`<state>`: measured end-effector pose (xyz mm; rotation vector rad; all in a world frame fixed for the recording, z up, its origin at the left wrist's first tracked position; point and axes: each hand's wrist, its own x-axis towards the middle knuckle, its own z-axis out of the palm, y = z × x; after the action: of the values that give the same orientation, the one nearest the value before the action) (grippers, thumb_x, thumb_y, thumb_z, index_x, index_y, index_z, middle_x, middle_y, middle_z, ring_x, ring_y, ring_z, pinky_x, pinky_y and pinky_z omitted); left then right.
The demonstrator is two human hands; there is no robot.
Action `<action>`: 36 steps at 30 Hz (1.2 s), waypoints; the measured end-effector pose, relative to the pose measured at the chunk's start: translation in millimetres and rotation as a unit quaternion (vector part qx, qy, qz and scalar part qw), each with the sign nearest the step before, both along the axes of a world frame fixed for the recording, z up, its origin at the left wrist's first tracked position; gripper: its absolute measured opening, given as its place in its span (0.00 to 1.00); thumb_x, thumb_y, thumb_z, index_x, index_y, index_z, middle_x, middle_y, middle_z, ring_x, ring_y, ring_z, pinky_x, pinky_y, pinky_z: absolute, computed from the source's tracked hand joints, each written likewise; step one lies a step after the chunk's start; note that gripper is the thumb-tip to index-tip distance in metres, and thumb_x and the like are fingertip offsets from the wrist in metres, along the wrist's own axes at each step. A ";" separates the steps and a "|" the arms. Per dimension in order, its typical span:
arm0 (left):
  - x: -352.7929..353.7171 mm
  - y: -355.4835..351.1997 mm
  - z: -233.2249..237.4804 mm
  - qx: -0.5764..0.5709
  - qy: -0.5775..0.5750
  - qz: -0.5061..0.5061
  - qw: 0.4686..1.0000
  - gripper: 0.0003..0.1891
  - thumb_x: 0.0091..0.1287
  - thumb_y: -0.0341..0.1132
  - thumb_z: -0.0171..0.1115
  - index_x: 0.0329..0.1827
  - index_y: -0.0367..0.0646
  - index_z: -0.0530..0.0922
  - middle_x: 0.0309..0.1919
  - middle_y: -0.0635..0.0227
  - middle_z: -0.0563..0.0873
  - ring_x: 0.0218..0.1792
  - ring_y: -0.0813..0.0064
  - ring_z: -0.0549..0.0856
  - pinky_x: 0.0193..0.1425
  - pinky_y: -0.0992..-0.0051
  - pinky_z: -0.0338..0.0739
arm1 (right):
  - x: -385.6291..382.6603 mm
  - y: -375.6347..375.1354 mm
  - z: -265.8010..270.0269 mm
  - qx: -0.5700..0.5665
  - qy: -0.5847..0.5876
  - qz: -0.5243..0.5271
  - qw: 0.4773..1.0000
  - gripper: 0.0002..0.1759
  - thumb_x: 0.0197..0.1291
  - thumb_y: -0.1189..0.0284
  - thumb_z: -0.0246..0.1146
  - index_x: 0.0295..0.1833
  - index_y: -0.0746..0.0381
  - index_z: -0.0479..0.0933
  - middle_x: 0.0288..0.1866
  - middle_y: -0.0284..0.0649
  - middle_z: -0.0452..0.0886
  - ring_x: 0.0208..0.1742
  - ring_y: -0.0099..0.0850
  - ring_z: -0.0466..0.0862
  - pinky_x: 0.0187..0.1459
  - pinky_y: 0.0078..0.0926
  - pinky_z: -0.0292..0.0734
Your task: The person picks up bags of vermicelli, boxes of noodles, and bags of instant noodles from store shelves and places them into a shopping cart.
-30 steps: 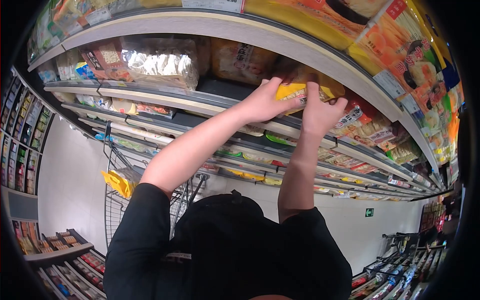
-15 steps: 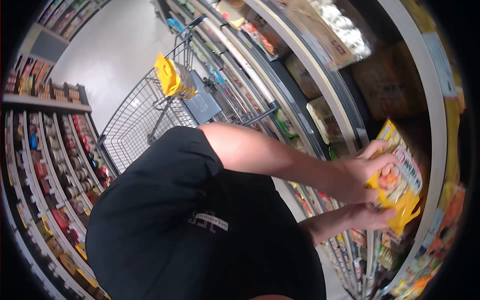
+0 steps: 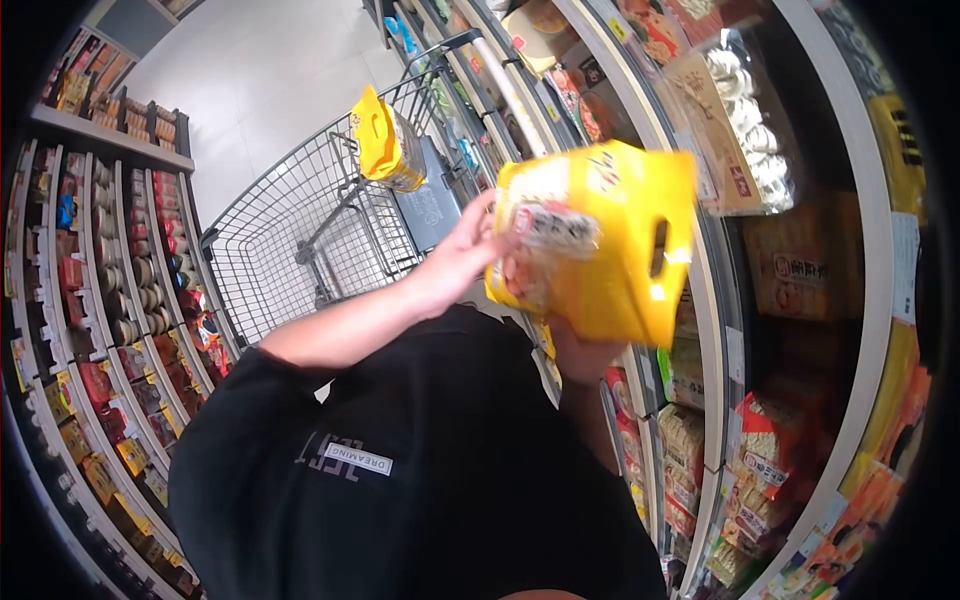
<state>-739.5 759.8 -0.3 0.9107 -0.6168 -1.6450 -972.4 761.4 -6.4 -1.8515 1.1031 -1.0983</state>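
A yellow bag of noodles (image 3: pixel 620 240) with a cut-out handle hangs in front of my chest, slightly blurred. My left hand (image 3: pixel 470 250) grips its left side, fingers on the label side. Under the lower edge of the bag, my right hand (image 3: pixel 588 352) holds it from below; most of its fingers are hidden behind the bag. Beyond my left arm, a similar yellow bag (image 3: pixel 385 140) stands in the shopping cart (image 3: pixel 290 200), by the grey panel (image 3: pixel 428 195) near the cart's handle.
Shelves (image 3: pixel 720 380) with packaged noodles run close along my right. A clear-fronted pack (image 3: pixel 745 130) juts from one. Across the aisle at left stand shelves of jars and boxes (image 3: pixel 120 290). Pale floor (image 3: pixel 270 60) stretches beyond the cart.
Both hands have brought the noodle bag out from the shelf at right, leftward to in front of my chest. The bag has turned, its handle end now pointing right. My view has shifted.
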 end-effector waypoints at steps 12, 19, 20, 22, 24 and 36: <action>141.8 -93.9 -126.1 0.078 -0.049 0.185 0.978 0.38 0.80 0.62 0.46 0.86 0.56 0.50 0.78 0.57 0.69 0.69 0.62 0.78 0.64 0.54 0.78 | 229.4 -177.3 -81.4 0.043 -0.128 0.127 0.983 0.39 0.47 0.69 0.86 0.62 0.68 0.76 0.56 0.48 0.84 0.58 0.38 0.87 0.60 0.36 0.82; 171.8 -90.5 -112.1 0.207 -0.199 0.070 0.955 0.41 0.79 0.72 0.34 0.89 0.67 0.41 0.73 0.59 0.74 0.33 0.70 0.87 0.37 0.73 0.84 | 275.2 -206.6 -92.0 0.060 -0.091 0.152 0.982 0.37 0.51 0.70 0.85 0.62 0.71 0.73 0.56 0.51 0.87 0.58 0.34 0.88 0.60 0.33 0.84; 172.6 -91.0 -111.7 0.205 -0.213 0.084 0.952 0.42 0.79 0.71 0.35 0.90 0.69 0.38 0.69 0.61 0.78 0.29 0.71 0.85 0.31 0.74 0.83 | 278.1 -210.0 -97.7 0.065 -0.094 0.159 0.981 0.37 0.52 0.70 0.84 0.62 0.71 0.73 0.56 0.51 0.87 0.58 0.33 0.88 0.60 0.33 0.84; 178.7 -92.9 -115.1 0.209 -0.188 0.067 0.957 0.41 0.79 0.71 0.37 0.90 0.72 0.37 0.78 0.63 0.69 0.39 0.70 0.85 0.41 0.72 0.83 | 282.4 -206.9 -92.0 0.067 -0.079 0.157 0.982 0.36 0.52 0.71 0.84 0.61 0.71 0.72 0.57 0.52 0.85 0.58 0.34 0.88 0.60 0.33 0.84; 184.6 -93.2 -119.6 0.207 -0.130 0.051 0.968 0.38 0.82 0.67 0.36 0.89 0.73 0.37 0.84 0.61 0.62 0.56 0.67 0.86 0.56 0.69 0.83 | 286.2 -203.9 -92.1 0.093 -0.101 0.163 0.977 0.36 0.51 0.70 0.84 0.61 0.70 0.72 0.57 0.51 0.85 0.57 0.36 0.88 0.59 0.35 0.84; 169.9 -91.7 -124.3 0.239 0.027 0.118 0.964 0.35 0.84 0.63 0.35 0.89 0.72 0.39 0.78 0.40 0.64 0.77 0.51 0.70 0.77 0.58 0.71 | 282.7 -207.3 -99.7 -0.050 0.047 0.189 0.980 0.44 0.46 0.68 0.84 0.68 0.65 0.71 0.66 0.52 0.79 0.68 0.48 0.81 0.66 0.42 0.78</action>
<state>-569.6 668.1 -124.5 1.2286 -0.0603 -1.6196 -689.6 554.1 -106.2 -2.1015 0.7131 -0.8650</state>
